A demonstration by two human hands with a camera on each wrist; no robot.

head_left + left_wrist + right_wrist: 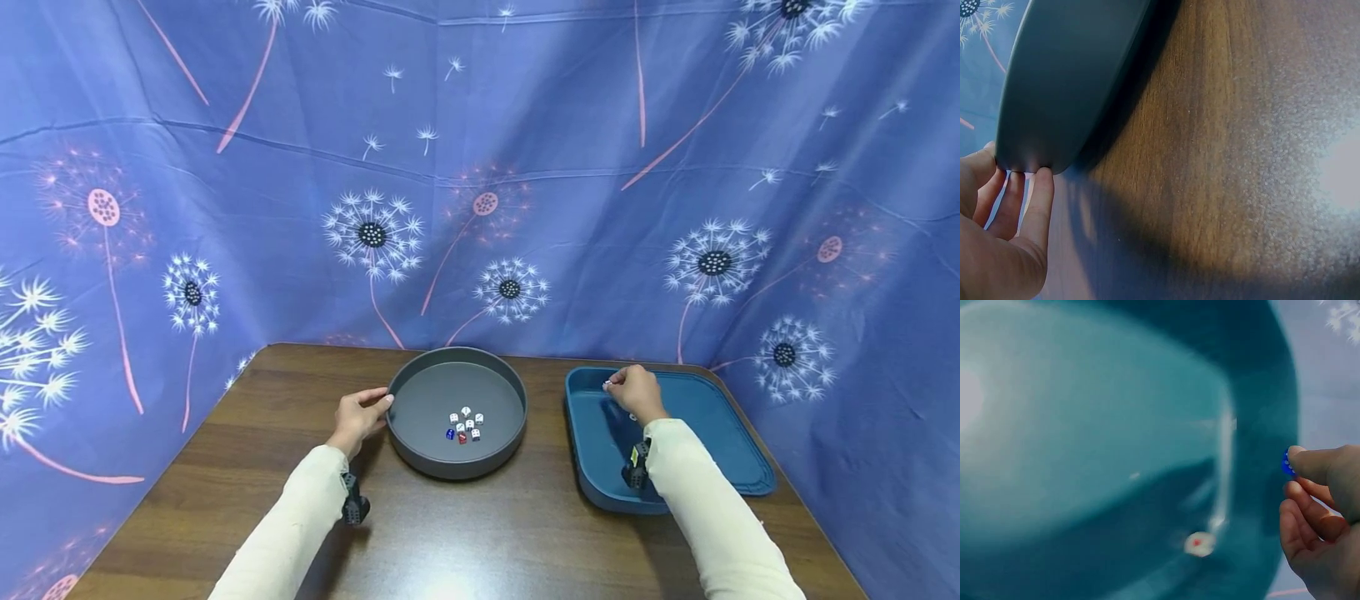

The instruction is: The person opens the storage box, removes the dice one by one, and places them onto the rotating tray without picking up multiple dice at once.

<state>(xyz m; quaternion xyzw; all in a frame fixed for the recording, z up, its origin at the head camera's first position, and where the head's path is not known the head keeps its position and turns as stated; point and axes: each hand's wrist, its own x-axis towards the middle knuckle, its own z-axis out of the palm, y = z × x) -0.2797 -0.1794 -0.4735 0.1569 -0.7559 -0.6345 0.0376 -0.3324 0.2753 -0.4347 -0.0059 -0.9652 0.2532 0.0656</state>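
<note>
My left hand [357, 419] holds the left side of a dark grey round tray [450, 473], thumb at the rim and fingertips against the outer wall [1066, 81]. Inside that tray lies a small cluster of dice: several white ones [467, 412], a blue die [450, 434] and a red die [462, 438]. Over the far left part of a blue rectangular tray [611, 500], my right hand [636, 393] pinches a blue die with white pips [1287, 464] between thumb and fingertips. Down in the blue tray, below this hand, sits a white die with a red pip [1199, 544].
Both trays stand on a brown wooden table [525, 533], the round one near the middle and the rectangular one to the right. A blue dandelion-print cloth [450, 250] hangs behind and at the sides of the table.
</note>
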